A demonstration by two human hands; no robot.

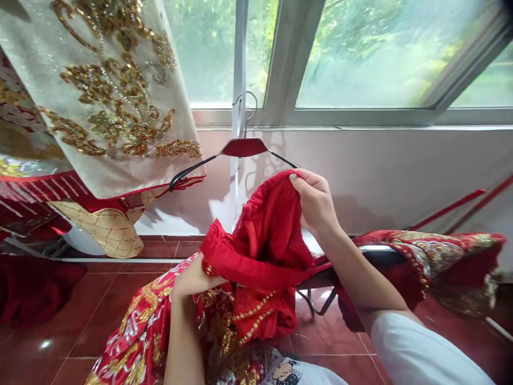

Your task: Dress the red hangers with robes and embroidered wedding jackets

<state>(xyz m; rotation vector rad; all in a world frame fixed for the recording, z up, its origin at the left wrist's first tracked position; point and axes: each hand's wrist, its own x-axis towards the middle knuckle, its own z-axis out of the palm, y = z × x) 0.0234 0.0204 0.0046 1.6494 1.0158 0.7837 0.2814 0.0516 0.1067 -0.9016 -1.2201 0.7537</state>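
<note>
A red garment (260, 240) with gold bead trim is bunched up in front of me, its embroidered red and gold skirt falling over my lap. My right hand (315, 200) is closed, pinching the top edge of the red cloth and lifting it. My left hand (192, 278) is lower down, closed on a rolled fold of the same cloth, with its fingers hidden in the fabric. Just behind the cloth hangs a red-topped black hanger (240, 149), its wire hook caught on the window frame.
A cream garment (104, 91) with gold sequin scrolls hangs at the upper left. More red embroidered cloth (436, 256) lies over a dark bar to the right. Red floor tiles (92, 315) run below, a window (360, 53) above the pale wall.
</note>
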